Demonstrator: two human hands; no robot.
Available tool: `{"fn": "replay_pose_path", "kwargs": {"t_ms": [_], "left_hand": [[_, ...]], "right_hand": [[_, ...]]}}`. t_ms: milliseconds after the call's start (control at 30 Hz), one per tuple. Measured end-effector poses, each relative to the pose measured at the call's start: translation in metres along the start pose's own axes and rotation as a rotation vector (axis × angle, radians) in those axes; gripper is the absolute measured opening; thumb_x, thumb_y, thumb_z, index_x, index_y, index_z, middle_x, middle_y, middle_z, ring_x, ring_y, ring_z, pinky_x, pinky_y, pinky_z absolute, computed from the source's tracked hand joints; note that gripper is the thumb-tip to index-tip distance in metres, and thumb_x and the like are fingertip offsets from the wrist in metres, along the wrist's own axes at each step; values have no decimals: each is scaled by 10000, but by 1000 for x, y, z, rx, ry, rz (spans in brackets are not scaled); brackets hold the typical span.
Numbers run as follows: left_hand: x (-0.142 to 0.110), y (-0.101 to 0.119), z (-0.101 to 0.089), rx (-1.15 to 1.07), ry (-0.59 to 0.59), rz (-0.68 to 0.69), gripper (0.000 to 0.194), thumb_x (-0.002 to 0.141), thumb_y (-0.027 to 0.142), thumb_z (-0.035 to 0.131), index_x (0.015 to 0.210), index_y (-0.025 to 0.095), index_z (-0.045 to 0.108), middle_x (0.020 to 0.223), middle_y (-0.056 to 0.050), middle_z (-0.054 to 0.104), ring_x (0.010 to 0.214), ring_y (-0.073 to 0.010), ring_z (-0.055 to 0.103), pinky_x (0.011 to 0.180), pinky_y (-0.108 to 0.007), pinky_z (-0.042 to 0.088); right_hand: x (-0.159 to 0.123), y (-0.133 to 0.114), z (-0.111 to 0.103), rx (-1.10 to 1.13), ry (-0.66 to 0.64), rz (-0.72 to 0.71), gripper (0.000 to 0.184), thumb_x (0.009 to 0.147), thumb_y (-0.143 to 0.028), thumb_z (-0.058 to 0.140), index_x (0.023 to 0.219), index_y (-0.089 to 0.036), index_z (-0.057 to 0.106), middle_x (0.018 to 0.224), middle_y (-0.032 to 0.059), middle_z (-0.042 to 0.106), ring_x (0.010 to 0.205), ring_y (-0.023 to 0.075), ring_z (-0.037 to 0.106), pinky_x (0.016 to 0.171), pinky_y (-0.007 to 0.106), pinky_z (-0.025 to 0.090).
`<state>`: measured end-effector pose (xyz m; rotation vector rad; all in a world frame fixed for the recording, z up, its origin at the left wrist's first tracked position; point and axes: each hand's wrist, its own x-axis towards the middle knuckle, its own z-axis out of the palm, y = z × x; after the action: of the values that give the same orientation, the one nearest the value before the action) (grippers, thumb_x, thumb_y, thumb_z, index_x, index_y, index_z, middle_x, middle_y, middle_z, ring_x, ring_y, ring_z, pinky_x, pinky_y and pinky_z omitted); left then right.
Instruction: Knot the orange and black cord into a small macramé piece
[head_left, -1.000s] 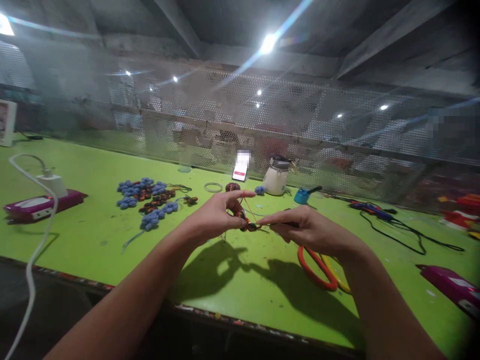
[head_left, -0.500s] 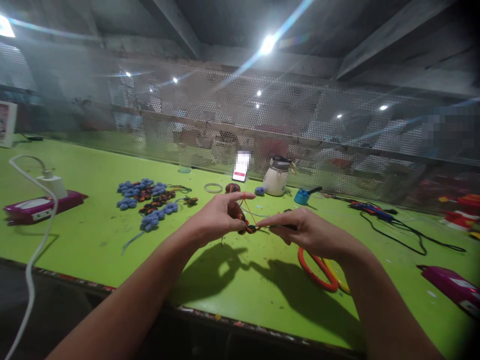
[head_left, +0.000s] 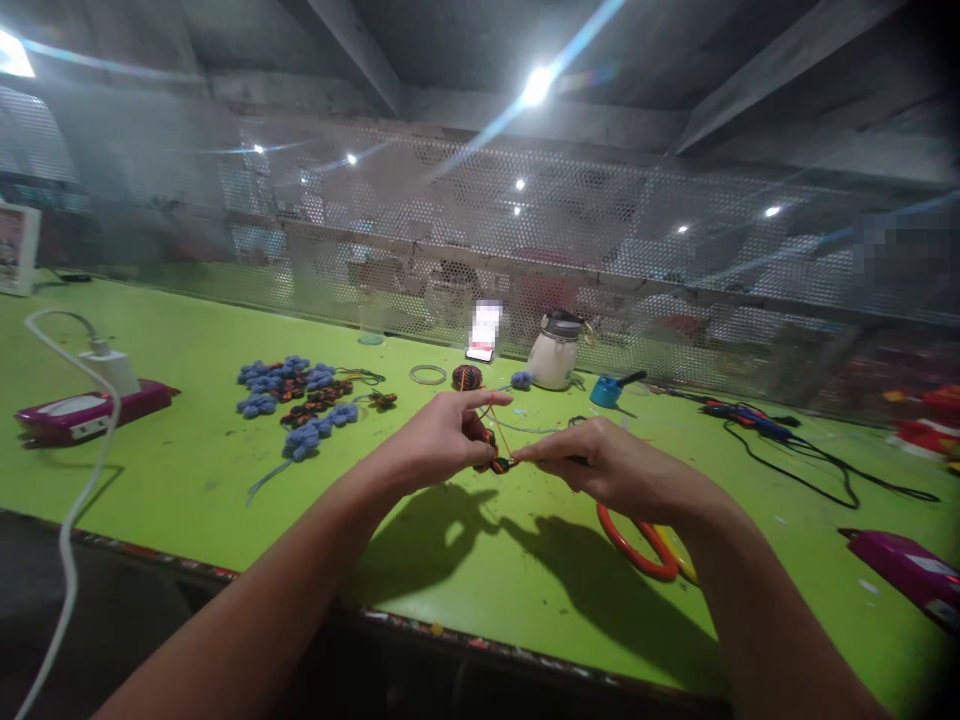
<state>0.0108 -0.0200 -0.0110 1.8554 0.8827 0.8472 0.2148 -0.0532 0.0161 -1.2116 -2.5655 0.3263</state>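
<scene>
My left hand pinches a small orange-and-black crocheted piece above the green table. An orange yarn strand runs up over its raised index finger. My right hand is closed around a thin dark crochet hook, whose tip meets the piece. Both hands hover close together over the table's middle.
Blue and orange crocheted flowers lie at the left. Orange-handled scissors rest under my right wrist. A phone, white jar, blue cup and yarn ball stand by the mesh screen. Purple cases and cables lie at both sides.
The hands stay almost still; both have shifted very slightly as the hook works at the piece. The view has tilted a little.
</scene>
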Motion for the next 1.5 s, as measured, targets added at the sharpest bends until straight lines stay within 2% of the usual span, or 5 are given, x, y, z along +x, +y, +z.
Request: {"fn": "replay_pose_path", "kwargs": {"t_ms": [500, 733, 867, 1067, 1500], "left_hand": [[4, -11, 11, 287, 180, 119, 567, 666, 133, 578, 1226, 207, 525, 658, -13, 642, 606, -153, 558, 585, -271, 382], [-1, 1, 17, 176, 561, 346, 559, 725, 101, 554, 1268, 214, 484, 744, -5, 617, 696, -137, 537, 711, -278, 401], [1, 4, 13, -430, 464, 272, 703, 645, 114, 680, 1301, 164, 431, 706, 17, 573, 704, -128, 563, 731, -276, 430], [1, 5, 0, -737, 266, 164, 768, 551, 69, 759, 1259, 108, 464, 658, 30, 576, 694, -128, 600, 763, -271, 434], [-2, 12, -12, -649, 365, 58, 666, 526, 59, 740, 1167, 92, 561, 631, 20, 562, 593, -102, 533, 618, -263, 400]], "right_hand": [[13, -5, 23, -109, 152, 134, 338, 767, -85, 527, 995, -248, 715, 614, 46, 671, 518, 115, 512, 517, 232, 309], [36, -5, 52, 927, 525, 331, 334, 731, -314, 621, 1012, -142, 678, 480, -27, 522, 349, 70, 370, 357, 202, 243], [36, -13, 54, 1298, 570, 236, 337, 685, -335, 696, 966, -151, 659, 536, -28, 544, 369, 38, 389, 352, 165, 229], [28, -10, 40, 948, 554, 91, 277, 754, -301, 641, 980, -143, 670, 524, -17, 563, 346, 40, 370, 342, 180, 257], [13, 0, 16, 174, 515, -73, 254, 819, -201, 529, 999, -156, 702, 722, 60, 684, 561, 122, 535, 536, 260, 412]]}}
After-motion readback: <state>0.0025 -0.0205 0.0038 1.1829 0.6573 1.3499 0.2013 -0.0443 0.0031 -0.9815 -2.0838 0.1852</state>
